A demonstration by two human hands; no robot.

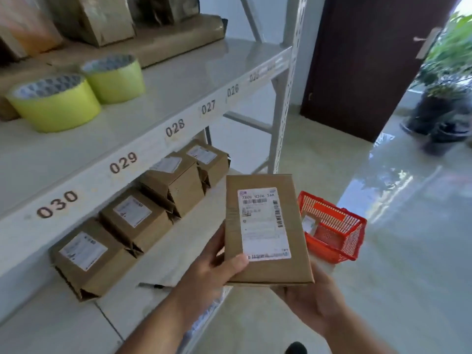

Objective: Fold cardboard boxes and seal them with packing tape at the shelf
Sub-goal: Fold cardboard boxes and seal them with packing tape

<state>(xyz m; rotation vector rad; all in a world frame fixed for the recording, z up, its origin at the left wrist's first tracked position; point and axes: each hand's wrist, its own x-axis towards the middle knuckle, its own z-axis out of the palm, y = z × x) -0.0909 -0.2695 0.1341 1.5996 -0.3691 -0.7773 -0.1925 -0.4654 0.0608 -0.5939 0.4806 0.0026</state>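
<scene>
Both grips are on one flat cardboard box (265, 228): our left hand (217, 264) pinches its lower left corner, thumb over the labelled face, and our right hand (311, 300) cups it from beneath at the lower right edge. We hold it in the air just off the front of the lower shelf (163, 254), and it looks not yet opened out or taped. On that shelf we count four formed boxes (132, 221) in a row, their end flaps seemingly loose. Two rolls of packing tape (53, 106) stand untouched on the upper shelf (178, 83). A red basket (334, 228) on the floor holds another labelled piece. We judge most folding and all sealing remain.
</scene>
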